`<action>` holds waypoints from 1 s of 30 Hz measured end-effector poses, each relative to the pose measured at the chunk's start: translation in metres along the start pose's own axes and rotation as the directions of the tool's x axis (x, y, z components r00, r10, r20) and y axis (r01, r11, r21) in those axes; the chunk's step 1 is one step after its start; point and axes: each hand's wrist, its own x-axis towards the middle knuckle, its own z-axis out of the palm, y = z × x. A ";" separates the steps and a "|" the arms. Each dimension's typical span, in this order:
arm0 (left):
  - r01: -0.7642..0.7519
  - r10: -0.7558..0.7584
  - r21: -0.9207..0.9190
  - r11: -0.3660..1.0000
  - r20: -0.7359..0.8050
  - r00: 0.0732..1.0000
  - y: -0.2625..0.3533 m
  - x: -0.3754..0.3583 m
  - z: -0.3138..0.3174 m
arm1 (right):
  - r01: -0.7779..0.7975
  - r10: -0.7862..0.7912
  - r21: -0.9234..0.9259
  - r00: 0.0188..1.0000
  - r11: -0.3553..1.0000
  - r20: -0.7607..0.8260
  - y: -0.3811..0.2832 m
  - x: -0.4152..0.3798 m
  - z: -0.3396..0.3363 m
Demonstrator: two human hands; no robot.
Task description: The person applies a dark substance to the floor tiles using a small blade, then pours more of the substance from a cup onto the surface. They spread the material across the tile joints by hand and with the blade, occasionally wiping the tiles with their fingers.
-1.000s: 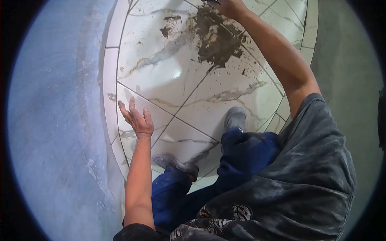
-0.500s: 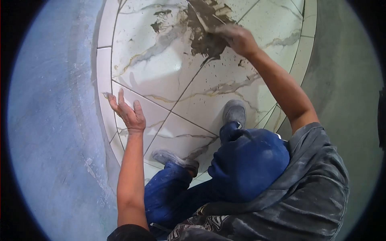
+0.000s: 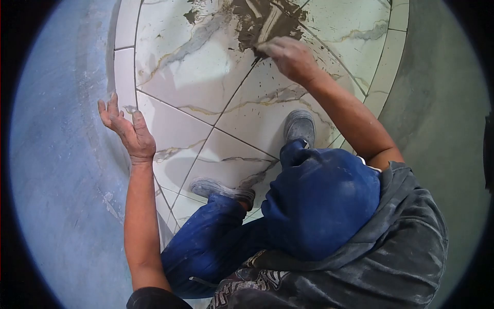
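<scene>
My right hand (image 3: 290, 59) is over the lower edge of a smear of dark, wet grout (image 3: 249, 28) on the marble-patterned tiles (image 3: 193, 67). Its fingers are closed and pressed together near the tile surface; what they grip, if anything, is hidden. Pale wiped streaks run through the grout just above the fingertips. My left hand (image 3: 131, 134) is raised at the left, beside the narrow border tiles (image 3: 123, 69), with its fingers apart and nothing held. Grey residue covers its fingertips.
Dark joints run between the tiles, and small grout specks lie around the smear. My dusty grey shoes (image 3: 299, 127) stand on the tiles. A bluish surface (image 3: 56, 154) lies left of the border, and a grey-green one (image 3: 442, 129) lies right.
My right hand has moved down and slightly left, and pale streaks now show more broadly in the grout. My left hand has shifted up and left, staying open. The view has shifted slightly.
</scene>
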 end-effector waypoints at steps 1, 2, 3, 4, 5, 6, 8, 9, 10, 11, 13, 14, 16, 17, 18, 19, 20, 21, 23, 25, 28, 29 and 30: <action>-0.019 0.019 -0.033 0.999 0.008 1.000 0.002 0.000 -0.002 | 0.000 0.000 0.004 1.000 1.000 0.002 0.005 0.010 -0.002; -0.029 0.030 -0.066 0.997 0.019 0.999 0.004 -0.003 -0.004 | -0.062 0.059 -0.041 0.996 0.997 -0.065 0.015 0.023 -0.004; -0.016 0.018 -0.065 0.998 0.027 0.999 0.005 -0.006 -0.007 | -0.128 0.117 -0.081 0.984 0.988 -0.131 0.021 0.034 -0.008; -0.026 0.030 -0.061 0.998 0.058 0.998 0.003 -0.007 -0.011 | -0.129 0.120 -0.076 0.986 0.989 -0.119 0.025 0.042 -0.010; -0.038 0.043 -0.061 0.997 0.082 0.996 0.004 -0.009 -0.014 | -0.134 0.131 -0.016 0.984 0.991 -0.123 0.029 0.051 -0.013; -0.030 0.034 -0.062 0.998 0.078 0.996 0.008 -0.013 -0.020 | -0.134 0.138 0.044 0.982 0.990 -0.130 0.030 0.057 -0.016; -0.060 0.063 -0.030 0.998 0.107 0.992 0.010 -0.017 -0.035 | -0.043 0.043 0.001 0.991 0.999 -0.130 0.030 0.044 -0.002; -0.057 0.059 -0.021 0.998 0.098 0.993 0.009 -0.020 -0.041 | 0.016 -0.020 -0.036 0.993 0.999 -0.118 0.027 0.030 0.009; -0.058 0.061 -0.037 0.998 0.084 0.995 0.008 -0.025 -0.045 | 0.092 -0.091 0.004 0.989 0.996 -0.120 0.018 0.022 0.012; -0.056 0.060 -0.058 0.997 0.071 0.996 0.009 -0.033 -0.048 | 0.095 -0.094 0.007 0.989 0.995 -0.110 0.009 0.009 0.011; -0.028 0.032 -0.058 0.998 0.076 0.997 0.007 -0.050 -0.053 | 0.093 -0.093 0.023 0.996 0.995 0.000 -0.010 -0.003 0.002; -0.016 0.020 -0.053 0.998 0.086 0.996 0.006 -0.053 -0.056 | 0.047 -0.035 0.093 0.991 0.995 -0.133 -0.009 -0.002 0.005; 0.003 0.003 -0.043 0.999 0.143 0.990 0.006 -0.062 -0.064 | -0.205 0.200 -0.021 0.969 0.978 -0.142 0.008 0.004 -0.004; 0.021 -0.014 -0.034 0.999 0.192 0.981 0.007 -0.066 -0.068 | -0.438 0.413 -0.136 0.893 0.889 -0.178 0.017 0.007 -0.010; 0.013 -0.005 -0.039 0.999 0.193 0.981 0.006 -0.068 -0.071 | -0.444 0.417 -0.139 0.890 0.885 -0.184 0.020 0.014 -0.018; 0.008 0.001 -0.045 0.999 0.204 0.979 0.004 -0.070 -0.073 | -0.530 0.495 -0.178 0.844 0.829 -0.204 0.024 0.022 -0.028; 0.007 0.004 -0.051 0.999 0.213 0.977 0.002 -0.070 -0.074 | -0.607 0.566 -0.213 0.793 0.766 -0.225 0.026 0.028 -0.034; 0.009 0.002 -0.053 0.999 0.205 0.979 0.002 -0.071 -0.074 | -0.601 0.559 -0.217 0.797 0.769 -0.227 0.029 0.024 -0.028; 0.000 0.007 -0.037 0.999 0.190 0.982 0.002 -0.074 -0.080 | -0.435 0.359 -0.266 0.887 0.860 -0.289 0.031 0.000 0.000; 0.023 -0.015 -0.039 0.999 0.189 0.982 0.002 -0.079 -0.086 | -0.361 0.315 -0.187 0.920 0.914 -0.235 0.000 -0.008 0.013; 0.051 -0.036 -0.053 0.997 0.247 0.968 -0.001 -0.095 -0.093 | -0.274 0.256 -0.152 0.958 0.950 -0.128 -0.047 -0.015 0.028; 0.065 -0.049 -0.048 0.997 0.287 0.957 -0.006 -0.101 -0.097 | -0.278 0.271 -0.124 0.960 0.953 -0.071 -0.059 -0.014 0.026; 0.070 -0.053 -0.048 0.996 0.283 0.958 -0.011 -0.109 -0.099 | -0.272 0.265 -0.124 0.962 0.954 -0.068 -0.062 -0.012 0.023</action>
